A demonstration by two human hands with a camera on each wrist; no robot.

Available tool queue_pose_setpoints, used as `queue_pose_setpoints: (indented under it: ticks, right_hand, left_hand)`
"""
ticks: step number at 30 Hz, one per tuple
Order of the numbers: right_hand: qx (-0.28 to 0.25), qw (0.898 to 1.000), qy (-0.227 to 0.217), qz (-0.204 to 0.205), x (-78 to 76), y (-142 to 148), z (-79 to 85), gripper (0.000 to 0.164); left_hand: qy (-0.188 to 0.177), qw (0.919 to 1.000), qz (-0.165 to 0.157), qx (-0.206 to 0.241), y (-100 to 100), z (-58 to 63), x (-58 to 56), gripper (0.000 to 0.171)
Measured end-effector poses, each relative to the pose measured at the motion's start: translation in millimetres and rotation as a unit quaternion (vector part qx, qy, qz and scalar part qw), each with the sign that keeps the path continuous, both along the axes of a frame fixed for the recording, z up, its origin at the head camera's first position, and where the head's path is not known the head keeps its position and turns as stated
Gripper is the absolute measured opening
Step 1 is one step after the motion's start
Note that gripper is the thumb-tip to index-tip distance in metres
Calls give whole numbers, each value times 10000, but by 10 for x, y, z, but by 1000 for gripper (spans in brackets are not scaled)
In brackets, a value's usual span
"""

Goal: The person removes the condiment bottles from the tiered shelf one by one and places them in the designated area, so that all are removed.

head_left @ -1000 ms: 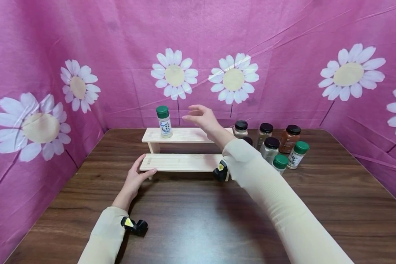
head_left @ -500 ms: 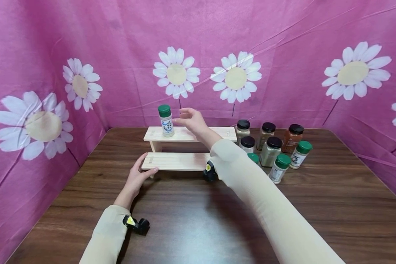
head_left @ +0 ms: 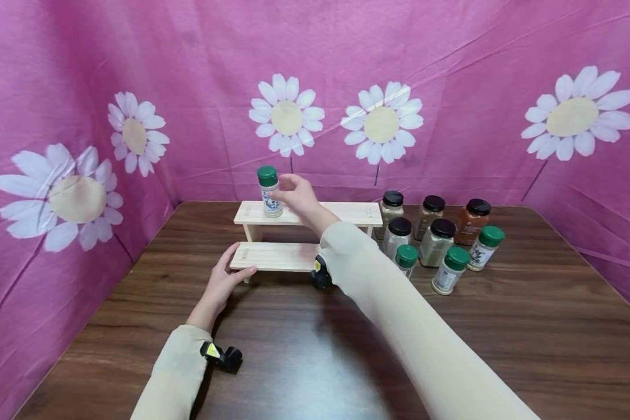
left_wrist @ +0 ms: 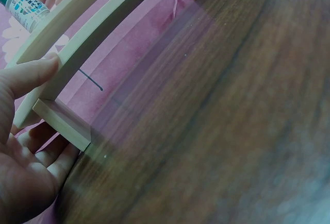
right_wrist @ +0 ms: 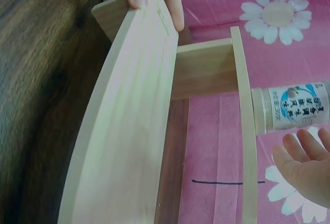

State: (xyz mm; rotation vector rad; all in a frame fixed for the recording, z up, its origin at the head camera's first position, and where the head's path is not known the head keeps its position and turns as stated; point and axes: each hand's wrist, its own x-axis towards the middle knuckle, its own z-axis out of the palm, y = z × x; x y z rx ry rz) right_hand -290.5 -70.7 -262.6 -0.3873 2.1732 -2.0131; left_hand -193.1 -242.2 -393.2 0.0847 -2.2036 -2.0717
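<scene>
A two-tier wooden rack (head_left: pixel 273 256) stands on the table. My left hand (head_left: pixel 220 287) grips the left end of its lower shelf, thumb on the front edge and fingers round the end and underneath. On the upper shelf, near its left end, a green-capped seasoning shaker (head_left: pixel 270 192) stands upright. It has a white label with blue print and shows lying sideways in the right wrist view. My right hand (head_left: pixel 299 198) is at the right side of that shaker. Its fingers are loosely bent, and in the right wrist view the fingertips (right_wrist: pixel 291 142) are just apart from the shaker (right_wrist: pixel 294 108).
Right of the rack stand several seasoning jars: black-capped ones such as a red-brown jar (head_left: pixel 472 221) and a greenish jar (head_left: pixel 437 244), and green-capped shakers such as the front one (head_left: pixel 450 271). A pink daisy-print cloth (head_left: pixel 336 64) hangs behind the brown table (head_left: pixel 294 350).
My right hand has moved left along the upper shelf to the green-capped shaker. More jars at the right now show from behind the sleeve. My left hand keeps its grip on the rack.
</scene>
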Motion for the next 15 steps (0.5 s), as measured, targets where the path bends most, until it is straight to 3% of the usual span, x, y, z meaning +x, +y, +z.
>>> queue_pose_setpoints:
  ticks: [15]
  right_hand:
    - [130, 9995, 25, -282, -4, -141, -13, 50]
  left_hand:
    - [-109, 9998, 9, 169, 7, -1, -5, 76]
